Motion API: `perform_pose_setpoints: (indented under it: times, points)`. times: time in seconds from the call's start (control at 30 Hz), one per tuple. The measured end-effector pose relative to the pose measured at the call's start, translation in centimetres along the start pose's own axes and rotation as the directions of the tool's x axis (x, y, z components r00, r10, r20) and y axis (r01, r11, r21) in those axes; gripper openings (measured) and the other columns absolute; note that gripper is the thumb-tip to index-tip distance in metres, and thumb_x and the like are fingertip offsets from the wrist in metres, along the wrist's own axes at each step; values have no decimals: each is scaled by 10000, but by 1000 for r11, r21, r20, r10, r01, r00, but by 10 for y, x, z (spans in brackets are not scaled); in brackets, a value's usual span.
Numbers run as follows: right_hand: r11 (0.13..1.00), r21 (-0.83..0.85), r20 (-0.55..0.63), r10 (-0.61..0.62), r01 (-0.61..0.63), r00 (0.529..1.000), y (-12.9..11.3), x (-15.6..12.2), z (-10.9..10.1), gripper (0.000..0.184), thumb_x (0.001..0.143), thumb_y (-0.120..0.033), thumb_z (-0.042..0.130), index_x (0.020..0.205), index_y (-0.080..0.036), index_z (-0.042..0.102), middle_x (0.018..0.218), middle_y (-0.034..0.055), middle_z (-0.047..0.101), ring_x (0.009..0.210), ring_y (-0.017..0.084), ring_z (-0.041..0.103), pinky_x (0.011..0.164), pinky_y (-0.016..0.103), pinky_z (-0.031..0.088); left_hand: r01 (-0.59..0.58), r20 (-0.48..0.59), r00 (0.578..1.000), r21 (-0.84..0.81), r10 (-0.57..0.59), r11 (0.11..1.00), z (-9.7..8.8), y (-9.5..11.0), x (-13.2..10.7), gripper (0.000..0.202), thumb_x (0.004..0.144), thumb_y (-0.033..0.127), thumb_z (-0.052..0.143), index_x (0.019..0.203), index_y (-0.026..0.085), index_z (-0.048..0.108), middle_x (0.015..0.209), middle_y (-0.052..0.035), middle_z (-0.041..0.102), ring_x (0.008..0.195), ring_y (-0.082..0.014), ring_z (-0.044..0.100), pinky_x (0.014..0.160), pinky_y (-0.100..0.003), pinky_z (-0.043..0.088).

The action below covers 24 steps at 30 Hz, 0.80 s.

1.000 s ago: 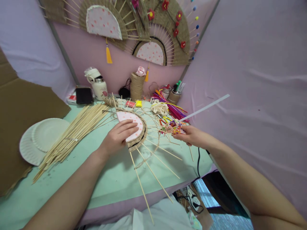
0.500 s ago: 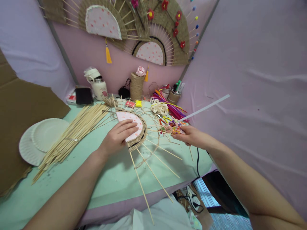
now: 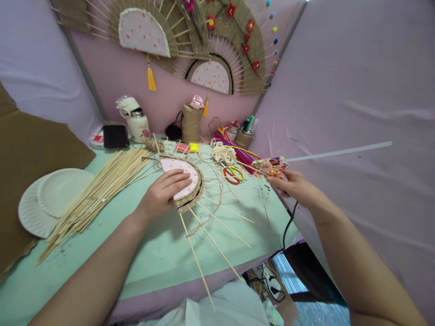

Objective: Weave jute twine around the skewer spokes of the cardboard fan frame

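Note:
My left hand [image 3: 167, 186] lies flat, fingers stretched out, on the half-round fan [image 3: 186, 172], which has a white centre with pink dots. Twine and a black strip edge that centre, and thin sticks fan out from it towards the front and right. A loose curved length of twine [image 3: 217, 206] crosses the sticks. Off to the right of the fan, my right hand [image 3: 294, 185] is wrapped round a flower-patterned glue gun [image 3: 272, 166]. A long whitish glue stick [image 3: 343, 151] juts from its back, and its black cord [image 3: 290, 224] hangs down. The right fingers are partly hidden.
Left of the fan lies a bundle of thin sticks [image 3: 97, 197], beside white paper plates [image 3: 29, 203] and cardboard [image 3: 37, 149]. Scissors [image 3: 232, 175], pipe cleaners [image 3: 234, 151], a twine spool [image 3: 191, 123] and a bottle [image 3: 138, 124] stand or lie behind. Finished fans [image 3: 210, 74] hang on the wall.
My right hand has moved right with the glue gun, away from the fan, uncovering the scissors. The glue stick now points more level. My left hand stays on the fan.

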State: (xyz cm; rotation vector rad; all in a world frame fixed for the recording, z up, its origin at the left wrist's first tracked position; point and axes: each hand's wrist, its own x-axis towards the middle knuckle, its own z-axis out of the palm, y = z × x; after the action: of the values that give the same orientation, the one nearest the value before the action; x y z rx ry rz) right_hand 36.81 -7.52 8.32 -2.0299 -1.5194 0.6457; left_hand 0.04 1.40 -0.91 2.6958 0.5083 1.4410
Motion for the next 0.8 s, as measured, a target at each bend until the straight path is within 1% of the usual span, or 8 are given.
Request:
perform_pose_setpoints:
  times: [0.1, 0.2, 0.27, 0.43, 0.5, 0.6, 0.73, 0.8]
  points:
    - [999, -8, -122, 30, -31, 992, 11, -1, -11, 477, 704, -611, 621, 871, -165, 609, 620, -2, 521, 532, 121, 468, 471, 240, 405, 2, -4, 1000, 5, -2, 1000, 0, 1, 1, 355, 857, 145, 564, 1199, 228, 616, 1149, -114, 682, 1176, -254, 562, 975, -468, 478]
    - [994, 88, -161, 84, -71, 983, 19, -1, -11, 519, 727, -664, 556, 825, -157, 611, 610, 9, 519, 502, 112, 444, 447, 239, 380, 1, 6, 1000, 4, -1, 1000, 1, 1, 1, 357, 848, 145, 581, 1195, 222, 617, 1137, -115, 687, 1170, -256, 563, 970, -461, 479]
    - [991, 103, -196, 100, -81, 975, 23, 1, -8, 522, 738, -666, 532, 801, -154, 614, 599, 10, 512, 484, 108, 426, 435, 239, 357, 10, 16, 1000, -3, -10, 1000, 2, 1, 0, 364, 839, 147, 595, 1196, 217, 615, 1145, -117, 683, 1175, -256, 559, 977, -462, 473]
    - [983, -152, -350, 43, -102, 936, 32, 14, 0, 354, 647, -464, 656, 806, -148, 659, 669, 51, 619, 616, 194, 562, 545, 282, 410, 13, 15, 1000, -13, -13, 1000, 2, 0, 0, 366, 846, 168, 595, 1206, 226, 606, 1158, -115, 677, 1179, -256, 557, 978, -469, 472]
    - [974, -201, -359, 22, -100, 933, 34, 17, 1, 340, 601, -422, 685, 802, -148, 666, 707, 68, 653, 682, 237, 600, 581, 299, 425, 5, 10, 1000, -4, -5, 1000, 1, 0, 1, 360, 852, 156, 580, 1204, 225, 606, 1149, -116, 680, 1172, -255, 561, 970, -469, 477]
    - [980, -185, -356, 1, -72, 934, 32, 17, 3, 377, 623, -491, 673, 787, -151, 657, 674, 72, 646, 680, 250, 607, 570, 302, 424, 5, 5, 1000, 9, -5, 1000, 0, 2, 2, 346, 850, 146, 578, 1187, 215, 619, 1134, -118, 686, 1165, -254, 565, 970, -463, 477]
    - [996, -31, -342, 71, -86, 937, 20, 5, 5, 396, 696, -554, 615, 768, -165, 609, 550, 18, 549, 533, 176, 523, 495, 274, 381, 10, 3, 1000, -3, -10, 1000, 0, 2, 2, 347, 847, 166, 593, 1189, 218, 622, 1143, -118, 682, 1171, -257, 562, 975, -464, 474]
    - [995, 59, -261, 97, -85, 960, 10, -5, 7, 382, 700, -552, 618, 752, -175, 581, 510, -17, 487, 477, 139, 456, 463, 260, 347, 18, 8, 1000, -17, -18, 1000, 0, 2, 1, 339, 854, 186, 590, 1189, 228, 624, 1144, -112, 684, 1168, -255, 566, 977, -462, 473]
